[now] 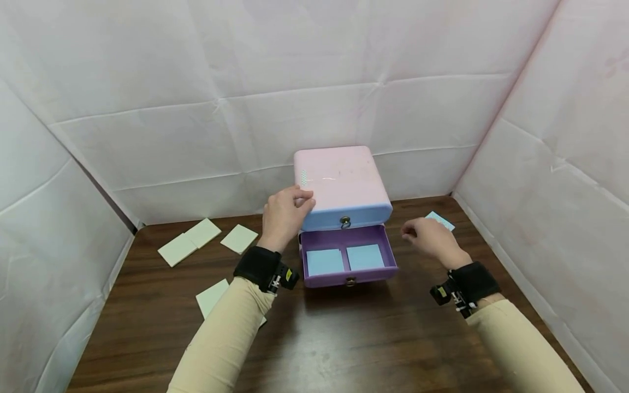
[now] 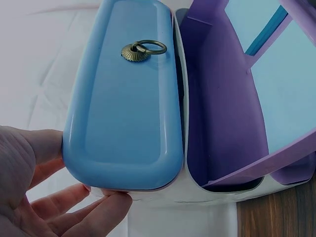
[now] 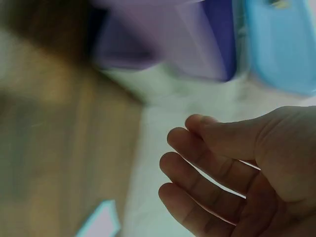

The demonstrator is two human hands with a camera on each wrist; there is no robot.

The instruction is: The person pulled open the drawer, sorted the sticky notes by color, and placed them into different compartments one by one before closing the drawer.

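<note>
Two blue notes in, one still out.
Left hand (image 1: 285,214) bracing pink plastic drawer box (image 1: 341,183); right hand (image 1: 426,236) loosely curled, empty, near open purple drawer (image 1: 348,256); third blue square note (image 1: 440,220) waiting toward desk's back right corner.

Head camera above, wrist cameras close.
Head view looks down at the table (image 1: 344,338); both wrist views share the drawer box (image 2: 123,113).

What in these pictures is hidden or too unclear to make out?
- Blue upper drawer: closed in the head view, so its contents are hidden.
- Right wrist view: motion blur smears the purple drawer and the blue card.
- Cream card: partly covered by the left sleeve in the head view.
- Left hand: cut off by the left wrist view's edge; only fingertips at the box corner show.
</note>
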